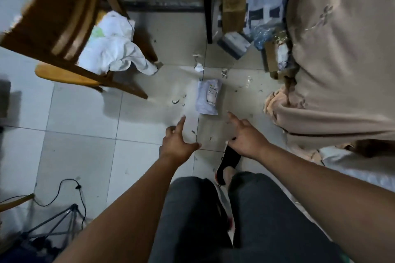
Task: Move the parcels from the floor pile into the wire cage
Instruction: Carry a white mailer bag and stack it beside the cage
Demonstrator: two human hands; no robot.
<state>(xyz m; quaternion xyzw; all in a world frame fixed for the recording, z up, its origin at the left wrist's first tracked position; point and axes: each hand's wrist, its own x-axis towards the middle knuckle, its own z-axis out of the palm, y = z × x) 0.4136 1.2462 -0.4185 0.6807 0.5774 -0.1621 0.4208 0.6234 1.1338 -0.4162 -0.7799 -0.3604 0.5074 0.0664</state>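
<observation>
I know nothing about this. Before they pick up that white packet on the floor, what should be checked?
1. Hands free: left hand and right hand hold nothing, both open: ok.
2. Target reachable: white parcel lies flat on the tiles just beyond the hands, nothing on top: ok.
3. Path to it: only small scraps nearby; wooden chair stands off to the left: ok.
4. Wire cage located: not in view: cannot tell.
5. Floor cleared of parcels: pile at upper right not yet moved: not ok.
</observation>
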